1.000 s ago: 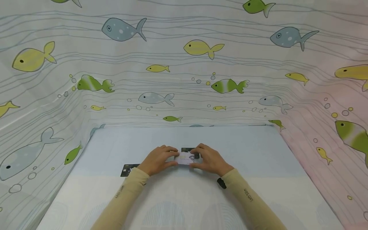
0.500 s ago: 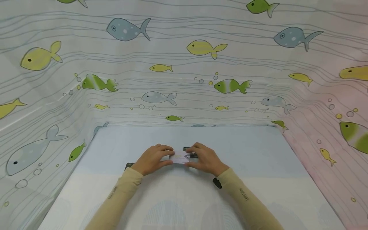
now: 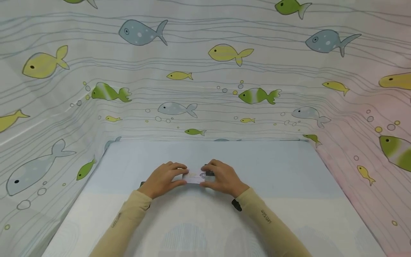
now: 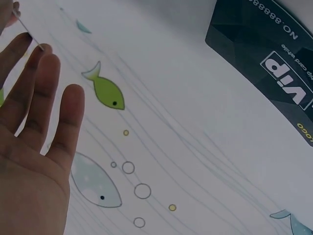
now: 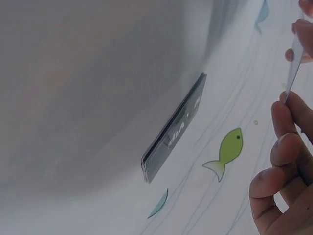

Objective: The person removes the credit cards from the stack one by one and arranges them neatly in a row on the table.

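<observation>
A pale card with a small dark print at its right end is held up between both hands. My left hand pinches its left end with thumb and fingertips. At the opposite end, my right hand pinches it the same way. Seen from the right wrist, the card is nearly edge-on. Behind my right hand a dark VIP card stack lies on the table, partly hidden in the head view. Another dark VIP card lies by my left wrist, mostly covered by it in the head view.
The white and pale blue table top spreads around both forearms. A fish-print cloth hangs at the back and along both sides.
Both hands have shifted left together, with the pale card between them. My left wrist now covers nearly all of the left dark card. The grip looks the same.
</observation>
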`<state>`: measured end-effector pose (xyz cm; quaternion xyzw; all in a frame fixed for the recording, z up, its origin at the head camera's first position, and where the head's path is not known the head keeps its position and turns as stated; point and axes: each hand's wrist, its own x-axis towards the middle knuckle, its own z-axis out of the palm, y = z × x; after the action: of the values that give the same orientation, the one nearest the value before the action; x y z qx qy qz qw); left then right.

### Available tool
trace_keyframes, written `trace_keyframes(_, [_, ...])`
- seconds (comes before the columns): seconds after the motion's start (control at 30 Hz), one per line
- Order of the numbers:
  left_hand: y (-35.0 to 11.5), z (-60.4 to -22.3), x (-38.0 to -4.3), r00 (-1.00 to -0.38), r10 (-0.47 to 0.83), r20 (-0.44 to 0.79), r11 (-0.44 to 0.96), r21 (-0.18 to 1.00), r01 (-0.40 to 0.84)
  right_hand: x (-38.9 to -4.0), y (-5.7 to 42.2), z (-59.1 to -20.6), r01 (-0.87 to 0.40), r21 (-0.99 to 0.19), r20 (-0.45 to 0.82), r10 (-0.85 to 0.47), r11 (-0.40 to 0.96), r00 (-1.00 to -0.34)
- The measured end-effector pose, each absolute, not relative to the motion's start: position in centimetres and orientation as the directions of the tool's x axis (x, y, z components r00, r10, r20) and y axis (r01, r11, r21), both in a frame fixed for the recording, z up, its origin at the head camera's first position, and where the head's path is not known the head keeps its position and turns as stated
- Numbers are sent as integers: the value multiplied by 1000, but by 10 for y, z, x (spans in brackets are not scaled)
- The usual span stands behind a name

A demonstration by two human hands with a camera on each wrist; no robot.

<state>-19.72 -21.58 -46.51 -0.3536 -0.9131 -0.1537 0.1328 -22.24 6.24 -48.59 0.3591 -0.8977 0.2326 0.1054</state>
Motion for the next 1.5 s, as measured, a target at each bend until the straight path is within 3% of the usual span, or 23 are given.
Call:
trace_keyframes(0.43, [-235,-464,-185,-743,578,337,737,176,653,-216,40,-490,-682,-381,296,-616,624,-730])
trace_keyframes(0.67, [-246,-474,-182,-755,576,313,746,178,642,-213,23,-496,-652,-341,228,-613,677,-756])
trace_keyframes(0.83, [-255,-479,-177,-785,557,271,770,183,611,-210,10,-497,-658,-314,196,-631,684,-750])
trace_keyframes(1.5, [-269,-493,-173,-805,556,208,792,160,589,-209,-18,-506,-644,-234,78,-646,729,-760])
